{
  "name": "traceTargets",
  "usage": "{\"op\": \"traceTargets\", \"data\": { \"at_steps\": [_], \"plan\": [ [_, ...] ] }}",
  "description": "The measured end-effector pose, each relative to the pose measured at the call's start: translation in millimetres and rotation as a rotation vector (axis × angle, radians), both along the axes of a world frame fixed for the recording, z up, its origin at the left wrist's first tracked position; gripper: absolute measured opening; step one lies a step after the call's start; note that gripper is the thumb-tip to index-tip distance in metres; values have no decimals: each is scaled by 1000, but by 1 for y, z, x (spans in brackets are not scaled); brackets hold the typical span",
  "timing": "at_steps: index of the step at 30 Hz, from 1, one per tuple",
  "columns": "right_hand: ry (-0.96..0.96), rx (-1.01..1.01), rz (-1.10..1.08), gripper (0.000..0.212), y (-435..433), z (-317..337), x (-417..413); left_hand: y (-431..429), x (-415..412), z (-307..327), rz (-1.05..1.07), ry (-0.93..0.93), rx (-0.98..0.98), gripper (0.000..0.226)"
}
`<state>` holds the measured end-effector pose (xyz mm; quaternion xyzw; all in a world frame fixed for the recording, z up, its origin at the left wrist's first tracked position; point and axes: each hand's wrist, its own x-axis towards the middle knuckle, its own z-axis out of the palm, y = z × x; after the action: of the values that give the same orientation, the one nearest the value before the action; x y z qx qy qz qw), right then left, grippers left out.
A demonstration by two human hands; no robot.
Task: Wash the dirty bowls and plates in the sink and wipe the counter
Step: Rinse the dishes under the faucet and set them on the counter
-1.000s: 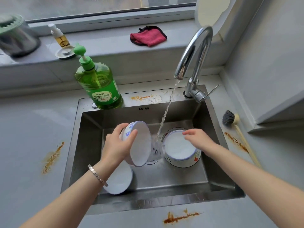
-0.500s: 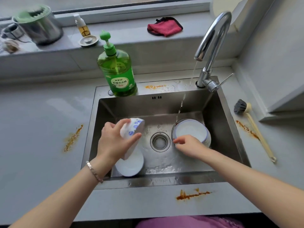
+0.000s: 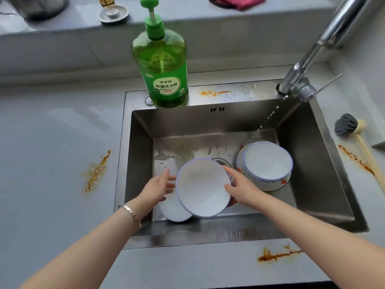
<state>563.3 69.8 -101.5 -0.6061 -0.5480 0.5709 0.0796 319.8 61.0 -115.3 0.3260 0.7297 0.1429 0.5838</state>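
Right hand (image 3: 241, 188), lower centre of the frame: gripped the right rim of a white, blue-edged bowl (image 3: 203, 187), thumb over the lip, fingers curled beneath. Left hand (image 3: 158, 188), just left of it: lay nearly flat, fingers straight and spread, pressed against the bowl's outer wall without closing round it. Bowl held tilted toward the camera above the floor of the sink (image 3: 141, 142), overlapping a white plate (image 3: 173, 211) at lower left of the basin.

Surroundings, by size:
- Grey counter (image 3: 52, 142) across the frame, marked with orange-brown stains (image 3: 96, 172) at left, bottom right, right and behind the basin; not yet wiped.
- Green detergent bottle (image 3: 161, 65) at top centre, on the sink's back ledge.
- Faucet (image 3: 302, 67) at upper right, giving only drips (image 3: 270, 115).
- Stacked bowls (image 3: 267, 161) at right of the basin, one nested in another.
- Brush (image 3: 346, 124) at far right.

Risk, as judged: wet glaze, gripped firmly on one side only. Likely to slip and strike the plate below or the steel floor, chipping either, if tilted further or left unsupported by the flat left hand.
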Motion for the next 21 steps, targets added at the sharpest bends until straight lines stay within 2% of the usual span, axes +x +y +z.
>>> {"op": "traceTargets", "data": {
  "at_steps": [2,3,5,9,14,19,21],
  "plan": [
    [-75,19,-36,59,3,-11,6,10,-10,-26,-201,223,-37,38],
    [-106,12,-56,59,3,-17,10,13,-13,-38,-260,286,-79,47],
    [-141,-6,-88,59,4,-26,19,15,-18,-61,-321,301,-154,58],
    [-139,-1,-128,58,1,-35,30,12,-27,-94,-434,301,-209,45],
    [-113,-7,-194,58,-6,-38,35,11,-35,-115,-374,293,-202,26],
    [-121,28,-237,58,-11,-28,43,6,-28,-98,-151,170,-186,10],
    [-158,49,-274,58,-12,-18,48,4,-23,-80,-16,102,-178,17]
  ]
}}
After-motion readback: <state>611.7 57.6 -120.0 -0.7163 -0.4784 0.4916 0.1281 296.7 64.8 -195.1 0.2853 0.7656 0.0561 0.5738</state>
